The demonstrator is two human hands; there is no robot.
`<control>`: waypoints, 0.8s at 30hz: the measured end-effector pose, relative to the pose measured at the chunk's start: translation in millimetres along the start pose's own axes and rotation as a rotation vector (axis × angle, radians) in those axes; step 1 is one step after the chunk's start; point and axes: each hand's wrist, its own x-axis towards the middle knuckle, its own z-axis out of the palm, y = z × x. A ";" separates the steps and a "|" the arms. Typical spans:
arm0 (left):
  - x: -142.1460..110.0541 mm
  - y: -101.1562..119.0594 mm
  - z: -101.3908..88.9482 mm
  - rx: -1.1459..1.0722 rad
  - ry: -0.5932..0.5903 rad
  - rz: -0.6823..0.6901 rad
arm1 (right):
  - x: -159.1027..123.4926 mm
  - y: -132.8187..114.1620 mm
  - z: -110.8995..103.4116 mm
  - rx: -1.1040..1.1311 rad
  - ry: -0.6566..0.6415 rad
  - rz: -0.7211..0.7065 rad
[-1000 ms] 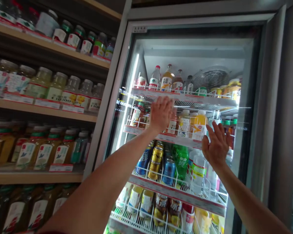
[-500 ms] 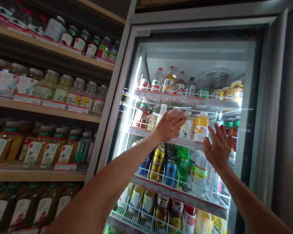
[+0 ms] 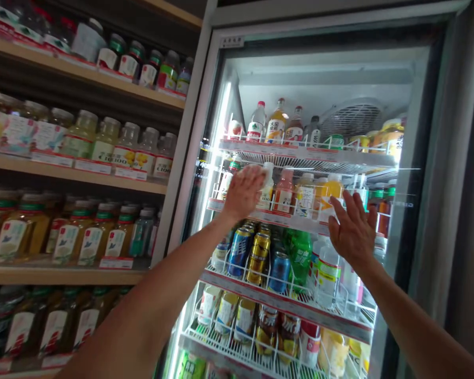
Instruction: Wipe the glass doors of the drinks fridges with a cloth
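My left hand (image 3: 245,192) is raised, palm toward the lit glass door (image 3: 319,68) of the drinks cooler, its fingers stretched out and slightly blurred. It hides part of the second-shelf bottles, near a pale yellow bottle (image 3: 266,189). My right hand (image 3: 353,226) is held up at the right with fingers spread, in front of an orange juice bottle (image 3: 334,187) and a clear bottle with a yellow-green label (image 3: 327,276). Nothing shows in either hand. Whether the palms touch the glass I cannot tell. A pink-red bottle (image 3: 284,189) and a tea bottle (image 3: 304,197) stand between the hands.
The cooler's wire shelves hold bottles and cans, among them a gold can (image 3: 258,258), a blue can (image 3: 279,272) and a green bottle (image 3: 300,258). On the left, wooden shelves (image 3: 63,273) carry rows of bottled drinks. A metal frame (image 3: 187,126) separates them from the glass.
My left hand has moved left across the cooler front, uncovering the pink-red bottle. My right hand stays near the same place, fingers still spread. The view has shifted slightly.
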 end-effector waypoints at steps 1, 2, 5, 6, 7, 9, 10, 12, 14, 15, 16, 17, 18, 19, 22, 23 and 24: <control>-1.7 -8.0 -0.6 0.024 0.058 -0.163 | -0.1 0.3 0.3 -0.005 0.005 -0.001; -3.8 -14.0 -1.1 0.044 0.111 -0.298 | -0.2 0.5 0.4 -0.007 0.009 -0.001; -13.6 -13.2 -1.8 0.036 0.128 -0.291 | -0.7 0.9 0.5 0.004 0.008 0.001; -17.7 -9.4 -2.0 0.013 0.079 -0.154 | -0.8 1.0 0.5 0.012 0.007 0.000; -21.4 -6.7 -2.3 -0.010 0.019 -0.006 | -0.9 1.1 0.5 0.019 0.005 -0.001; -26.9 -10.3 -3.7 -0.032 -0.057 0.153 | -0.9 1.3 0.6 0.031 0.006 -0.001; -28.5 -17.2 -4.8 -0.022 -0.049 0.117 | -0.8 1.3 0.7 0.036 0.009 0.001; -30.1 -34.7 -7.1 0.023 0.045 -0.133 | -0.4 1.0 1.0 0.045 0.013 0.000; -31.8 -42.5 -8.1 0.055 0.139 -0.340 | 0.2 0.5 1.2 0.046 0.021 0.000; -33.3 -38.7 -7.7 0.058 0.152 -0.355 | 0.4 0.2 1.2 0.045 0.026 0.000; -35.4 -29.4 -6.8 0.052 0.146 -0.304 | 0.6 0.0 1.1 0.043 0.032 0.001; -37.7 -16.1 -5.4 0.039 0.119 -0.196 | 0.8 0.0 1.0 0.041 0.035 0.001; -39.8 -1.2 -3.8 0.022 0.080 -0.050 | 0.8 0.2 0.8 0.040 0.039 -0.001; -41.4 12.6 -2.3 0.002 0.033 0.123 | 0.7 0.5 0.7 0.041 0.042 -0.004; -41.1 25.0 -0.6 -0.019 -0.057 0.376 | 0.0 2.4 0.9 0.058 0.039 -0.008; -39.8 17.4 -1.3 -0.006 -0.046 0.309 | -0.3 3.1 1.2 0.067 0.037 -0.008; -38.8 6.1 -2.5 0.017 -0.008 0.174 | -0.5 3.7 1.4 0.075 0.037 -0.007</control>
